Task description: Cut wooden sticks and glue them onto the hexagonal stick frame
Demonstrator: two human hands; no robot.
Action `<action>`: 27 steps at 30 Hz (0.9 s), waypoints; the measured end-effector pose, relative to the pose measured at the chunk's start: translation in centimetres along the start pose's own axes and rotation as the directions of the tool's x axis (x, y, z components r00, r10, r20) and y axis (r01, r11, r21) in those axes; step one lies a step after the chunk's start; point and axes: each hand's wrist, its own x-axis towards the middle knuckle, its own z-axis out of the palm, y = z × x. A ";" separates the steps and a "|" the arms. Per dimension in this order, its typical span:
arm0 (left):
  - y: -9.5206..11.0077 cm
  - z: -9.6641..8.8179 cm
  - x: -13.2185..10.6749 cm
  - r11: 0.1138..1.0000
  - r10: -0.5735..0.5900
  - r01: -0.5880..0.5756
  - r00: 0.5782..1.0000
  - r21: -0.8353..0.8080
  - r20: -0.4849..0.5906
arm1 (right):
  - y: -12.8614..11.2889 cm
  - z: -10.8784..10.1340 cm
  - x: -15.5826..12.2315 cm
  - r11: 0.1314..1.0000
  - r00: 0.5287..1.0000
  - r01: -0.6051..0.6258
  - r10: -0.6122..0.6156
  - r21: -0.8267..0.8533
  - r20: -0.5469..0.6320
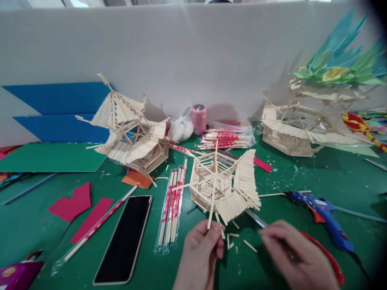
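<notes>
In the head view, my left hand (pixel 203 253) is closed, thumb and fingers pinching a thin wooden stick (pixel 220 225). It is right at the near end of a rib of the half-built stick model (pixel 211 181), a hexagonal lattice bowl with two finished slatted panels on its right side. My right hand (pixel 293 249) is smeared by motion, its fingers bent. Beneath and beside it lie scissors with a red handle (pixel 329 257), their metal blade pointing toward the model. Whether the fingers grip anything is not clear. Several cut stick pieces (pixel 250 246) lie between my hands.
A blue hot-glue gun (pixel 329 221) with its cord lies at right. Left of the model are bagged sticks (pixel 172 205), a phone (pixel 123 237) and red paper pieces (pixel 72 203). Behind stand two stick models (pixel 130 137) (pixel 290 133), a pink jar (pixel 199 120) and more bagged sticks (pixel 225 137).
</notes>
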 end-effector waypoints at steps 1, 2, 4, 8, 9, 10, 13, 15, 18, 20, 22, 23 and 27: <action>0.0 0.0 -0.1 1.000 -0.003 0.003 1.000 -0.002 -0.002 | -1.3 1.5 0.2 0.999 0.989 0.041 -0.044 0.019 0.138; 0.0 0.0 -0.1 1.000 -0.002 0.002 1.000 -0.007 -0.006 | -2.2 2.8 0.4 0.997 0.983 0.053 -0.062 0.057 0.175; 0.0 0.0 -0.3 0.999 0.001 -0.001 1.000 -0.034 -0.009 | -3.3 4.8 0.6 0.990 0.979 0.029 -0.057 0.141 0.194; -0.1 0.1 -0.3 0.995 -0.005 0.004 1.000 -0.100 -0.016 | -3.5 6.9 0.4 0.954 0.985 -0.110 0.069 0.278 0.156; -0.1 0.1 -0.3 0.994 -0.005 0.004 1.000 -0.106 -0.014 | -3.5 7.2 0.3 0.940 0.983 -0.154 0.115 0.305 0.142; -0.1 0.1 -0.2 0.994 -0.005 0.004 1.000 -0.108 -0.012 | -3.5 7.5 0.2 0.920 0.978 -0.197 0.161 0.340 0.131; -0.2 0.2 0.1 0.993 0.001 -0.003 1.000 -0.114 -0.012 | -3.6 8.1 0.0 0.841 0.958 -0.287 0.261 0.458 0.120; -0.2 0.2 0.1 0.993 0.010 -0.011 1.000 -0.117 -0.011 | -3.8 8.3 0.0 0.802 0.947 -0.318 0.298 0.506 0.122; -0.3 0.1 0.0 0.995 0.026 -0.026 1.000 -0.095 0.003 | -4.0 8.4 0.1 0.764 0.938 -0.338 0.319 0.549 0.134; -0.3 0.1 0.0 0.997 0.040 -0.039 0.999 -0.073 0.001 | -4.1 8.3 0.2 0.740 0.938 -0.337 0.315 0.583 0.143; -0.3 0.0 0.0 0.997 0.056 -0.056 0.998 -0.053 -0.016 | -4.1 8.2 0.3 0.731 0.941 -0.332 0.305 0.597 0.149; -0.2 0.0 0.0 0.997 0.065 -0.066 0.997 -0.042 -0.029 | -4.1 8.1 0.4 0.745 0.946 -0.320 0.291 0.585 0.146; -0.2 0.0 0.1 0.997 0.071 -0.071 0.995 0.004 -0.068 | -4.0 7.2 0.6 0.918 0.990 -0.135 0.115 0.373 0.077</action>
